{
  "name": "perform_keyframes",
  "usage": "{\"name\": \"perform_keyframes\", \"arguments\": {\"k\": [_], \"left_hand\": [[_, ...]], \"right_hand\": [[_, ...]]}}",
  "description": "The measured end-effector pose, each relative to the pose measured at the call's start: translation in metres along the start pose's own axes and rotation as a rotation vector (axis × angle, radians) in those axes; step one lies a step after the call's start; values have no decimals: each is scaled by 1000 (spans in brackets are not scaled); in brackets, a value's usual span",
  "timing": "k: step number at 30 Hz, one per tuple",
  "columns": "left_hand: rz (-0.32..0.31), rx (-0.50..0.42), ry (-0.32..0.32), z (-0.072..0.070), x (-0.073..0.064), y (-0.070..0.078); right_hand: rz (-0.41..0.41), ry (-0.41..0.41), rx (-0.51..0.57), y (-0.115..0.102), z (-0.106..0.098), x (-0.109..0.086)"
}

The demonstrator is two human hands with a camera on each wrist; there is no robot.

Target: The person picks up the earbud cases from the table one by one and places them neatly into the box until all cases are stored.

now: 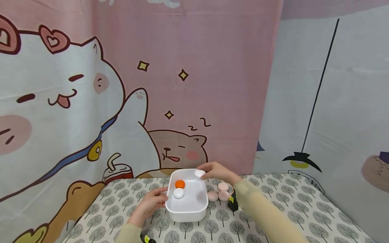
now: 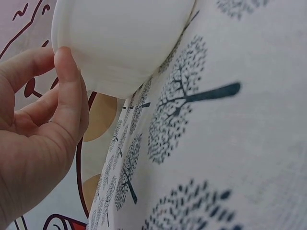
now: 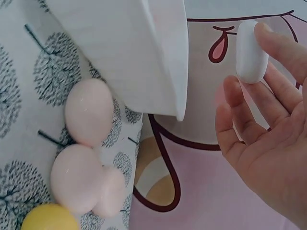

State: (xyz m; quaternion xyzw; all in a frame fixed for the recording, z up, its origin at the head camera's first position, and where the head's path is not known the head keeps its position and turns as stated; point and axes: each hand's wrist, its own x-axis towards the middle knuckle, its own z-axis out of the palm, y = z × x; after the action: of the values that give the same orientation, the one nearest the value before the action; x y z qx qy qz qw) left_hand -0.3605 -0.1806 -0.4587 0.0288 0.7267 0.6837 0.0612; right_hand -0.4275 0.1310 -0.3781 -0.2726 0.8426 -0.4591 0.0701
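Observation:
On the table stands a white plastic bin (image 1: 189, 216), an orange disc (image 1: 180, 184) and a white disc (image 1: 178, 193) lying inside near its left wall. At that left side my left hand (image 1: 153, 202) pinches the rim, fingertips against the wall. My right hand (image 1: 217, 171) holds a second white disc (image 3: 252, 51), smooth and thick with rounded edges, between thumb and fingers over the bin's far right corner. Beside the bin on the right, three pale pink discs (image 1: 212, 196) sit close together. In the right wrist view a yellow rounded piece (image 3: 50, 219) lies near them, partly cut off.
A tablecloth (image 1: 223, 233) with grey tree prints covers the table. Behind the table's far edge hangs a curtain (image 1: 218, 84) with cartoon animals. Black straps with yellow marks (image 1: 232, 201) sit at both wrists; the right one is close to the pink discs.

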Motion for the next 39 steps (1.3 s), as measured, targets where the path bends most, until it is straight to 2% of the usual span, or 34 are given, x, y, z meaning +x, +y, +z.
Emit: {"name": "perform_keyframes", "arguments": {"k": [9,17,27,39], "left_hand": [[6,-5,-3,-1,-1,-1],[7,-7,4,0,-1,-1],[10,-3,-6,-1,-1,0],[16,-3,-17,-1,1,-2]], "right_hand": [[58,32,8,-7,10,17],[117,51,82,-2,19,33],[111,70,133,-6,27,43],[155,130,165,-4,40,55]]}}
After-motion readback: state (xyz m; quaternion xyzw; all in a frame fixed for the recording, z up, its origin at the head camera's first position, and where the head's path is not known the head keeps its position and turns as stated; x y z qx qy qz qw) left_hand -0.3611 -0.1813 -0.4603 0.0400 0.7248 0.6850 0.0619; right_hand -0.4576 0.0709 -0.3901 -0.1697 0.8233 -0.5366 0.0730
